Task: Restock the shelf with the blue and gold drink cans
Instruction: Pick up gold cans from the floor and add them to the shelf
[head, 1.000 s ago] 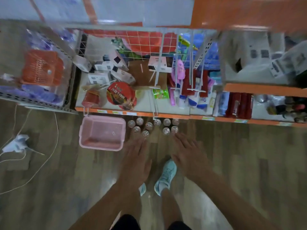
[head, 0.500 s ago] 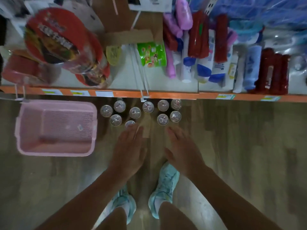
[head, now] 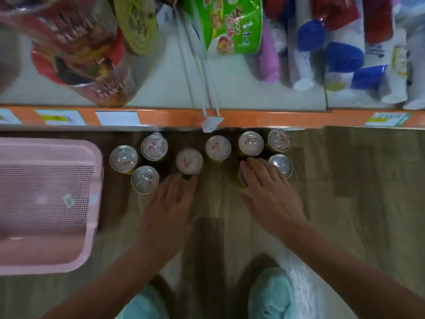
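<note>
Fingers (head: 181, 186) of left hand (head: 169, 210) straight and close together, palm down, tips just at near rim of a middle can (head: 189, 161); gripping nothing. Fingers (head: 258, 171) of right hand (head: 272, 199) straight, slightly fanned, palm down, covering most of a near can (head: 241, 180); cannot tell whether touching. Drink cans (head: 217, 148) upright on wooden floor (head: 356, 180) in a loose cluster just in front of shelf (head: 287, 118), silver tops up, gold showing low on some sides; far row tucked close under orange shelf lip. Pink mesh basket (head: 93, 203) on floor left of cans, just beside the nearest. On shelf: red noodle packets (head: 80, 54), green packet (head: 230, 24), white bottles (head: 342, 65) with blue caps, all blurred. White tag (head: 212, 123) hanging off shelf lip above middle cans. Pale teal shoes (head: 271, 293) at bottom, between forearms.
</note>
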`<move>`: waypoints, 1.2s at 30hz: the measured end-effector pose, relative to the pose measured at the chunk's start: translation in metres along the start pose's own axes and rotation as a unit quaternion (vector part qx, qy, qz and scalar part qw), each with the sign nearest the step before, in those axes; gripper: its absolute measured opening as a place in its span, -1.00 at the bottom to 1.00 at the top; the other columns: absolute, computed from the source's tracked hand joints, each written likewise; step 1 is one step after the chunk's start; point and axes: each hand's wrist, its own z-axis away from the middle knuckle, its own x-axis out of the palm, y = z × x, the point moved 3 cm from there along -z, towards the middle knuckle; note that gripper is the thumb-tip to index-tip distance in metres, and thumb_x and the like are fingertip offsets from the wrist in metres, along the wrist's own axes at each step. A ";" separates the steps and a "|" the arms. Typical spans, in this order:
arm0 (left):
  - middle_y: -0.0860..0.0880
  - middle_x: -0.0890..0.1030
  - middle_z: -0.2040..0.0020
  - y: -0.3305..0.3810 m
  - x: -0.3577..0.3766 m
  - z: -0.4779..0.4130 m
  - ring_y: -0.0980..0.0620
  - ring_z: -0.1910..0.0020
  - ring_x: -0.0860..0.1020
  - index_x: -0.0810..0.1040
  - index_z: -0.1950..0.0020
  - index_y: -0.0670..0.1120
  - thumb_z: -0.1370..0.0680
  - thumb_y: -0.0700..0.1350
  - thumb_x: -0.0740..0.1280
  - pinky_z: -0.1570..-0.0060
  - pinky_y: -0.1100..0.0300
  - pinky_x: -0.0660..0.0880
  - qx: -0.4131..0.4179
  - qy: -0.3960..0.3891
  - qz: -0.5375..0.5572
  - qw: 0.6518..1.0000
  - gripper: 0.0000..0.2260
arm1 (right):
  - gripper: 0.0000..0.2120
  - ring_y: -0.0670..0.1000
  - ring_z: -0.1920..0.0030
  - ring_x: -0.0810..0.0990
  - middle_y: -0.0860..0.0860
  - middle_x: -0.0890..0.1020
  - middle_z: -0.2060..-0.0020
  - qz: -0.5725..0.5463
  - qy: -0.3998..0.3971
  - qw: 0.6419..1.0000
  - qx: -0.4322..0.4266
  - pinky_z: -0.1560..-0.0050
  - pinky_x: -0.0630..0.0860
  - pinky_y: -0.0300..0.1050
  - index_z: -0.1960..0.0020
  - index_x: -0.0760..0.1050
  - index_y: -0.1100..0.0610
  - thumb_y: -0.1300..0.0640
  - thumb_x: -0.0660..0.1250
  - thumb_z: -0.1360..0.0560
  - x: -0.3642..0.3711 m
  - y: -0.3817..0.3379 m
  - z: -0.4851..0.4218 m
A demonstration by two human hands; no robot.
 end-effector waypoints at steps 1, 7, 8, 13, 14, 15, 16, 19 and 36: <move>-0.24 0.48 -0.37 0.000 0.003 -0.001 -0.24 -0.35 0.43 0.43 -0.46 -0.11 -0.27 -0.04 0.63 -0.19 -0.13 0.53 -0.004 -0.001 0.011 1.000 -0.20 | -0.32 0.22 -0.42 0.39 0.17 0.42 -0.43 0.008 0.006 1.000 -0.001 -0.44 0.36 0.17 -0.53 0.31 0.21 0.03 0.40 -0.48 0.004 0.000 -0.002; -0.22 0.41 -0.37 -0.016 0.025 -0.004 -0.23 -0.27 0.42 0.48 -0.40 -0.12 -0.29 -0.27 0.57 -0.02 -0.06 0.53 0.028 0.044 0.014 0.999 -0.32 | -0.32 0.21 -0.32 0.40 0.19 0.41 -0.37 0.027 0.036 0.999 0.016 -0.28 0.46 0.14 -0.52 0.33 0.14 0.20 0.40 -0.42 0.012 -0.001 -0.006; -0.23 0.42 -0.35 -0.019 0.027 -0.005 -0.23 -0.24 0.43 0.49 -0.39 -0.11 -0.28 -0.28 0.58 0.03 -0.06 0.55 0.030 0.053 0.021 0.998 -0.32 | -0.31 0.21 -0.29 0.40 0.20 0.41 -0.35 0.031 0.041 0.998 0.023 -0.25 0.47 0.14 -0.51 0.34 0.11 0.23 0.42 -0.40 0.014 -0.001 -0.006; -0.26 0.44 -0.32 -0.021 0.032 -0.008 -0.24 -0.19 0.48 0.45 -0.38 -0.05 -0.27 -0.30 0.58 0.06 -0.06 0.56 0.023 0.066 0.033 0.997 -0.29 | -0.34 0.23 -0.22 0.41 0.20 0.45 -0.25 0.063 0.048 0.997 0.017 -0.27 0.34 0.13 -0.42 0.42 0.04 0.23 0.47 -0.35 0.014 -0.004 -0.008; -0.26 0.47 -0.30 -0.021 0.030 -0.008 -0.23 -0.18 0.49 0.46 -0.37 -0.06 -0.27 -0.30 0.58 0.07 -0.05 0.56 0.025 0.070 0.039 0.996 -0.30 | -0.35 0.22 -0.20 0.42 0.18 0.46 -0.23 0.060 0.049 0.997 0.018 -0.26 0.34 0.11 -0.41 0.43 0.04 0.22 0.48 -0.34 0.012 -0.003 -0.009; -0.24 0.50 -0.27 -0.020 0.027 -0.007 -0.22 -0.16 0.51 0.49 -0.36 -0.07 -0.27 -0.30 0.59 0.09 -0.03 0.56 0.029 0.069 0.047 0.996 -0.32 | -0.34 0.20 -0.17 0.42 0.16 0.47 -0.20 0.054 0.051 0.997 0.015 -0.24 0.35 0.10 -0.41 0.43 0.04 0.21 0.50 -0.34 0.010 -0.003 -0.009; -0.22 0.52 -0.25 -0.020 0.023 -0.006 -0.20 -0.15 0.52 0.51 -0.35 -0.08 -0.27 -0.27 0.60 0.09 -0.02 0.57 0.038 0.066 0.059 0.995 -0.34 | -0.33 0.18 -0.16 0.43 0.14 0.47 -0.19 0.047 0.055 0.997 0.009 -0.24 0.35 0.09 -0.40 0.43 0.07 0.19 0.53 -0.33 0.010 -0.001 -0.009; -0.10 0.50 -0.29 -0.023 0.013 -0.005 -0.11 -0.21 0.47 0.46 -0.40 -0.08 -0.32 -0.14 0.61 -0.07 0.04 0.51 0.024 0.030 0.129 0.991 -0.32 | -0.28 0.17 -0.20 0.44 0.13 0.50 -0.20 0.012 0.065 0.998 0.006 -0.30 0.29 0.09 -0.39 0.40 0.15 0.15 0.59 -0.30 0.016 0.002 -0.004; 0.11 0.64 -0.14 -0.020 -0.050 -0.011 0.17 -0.07 0.64 0.53 -0.33 0.04 -0.36 0.06 0.59 0.06 0.26 0.59 -0.123 0.005 0.590 0.798 -0.43 | -0.32 -0.01 -0.22 0.62 -0.05 0.62 -0.22 -0.632 -0.035 0.772 0.060 -0.14 0.59 -0.08 -0.40 0.45 0.00 0.04 0.61 -0.34 -0.057 -0.005 -0.006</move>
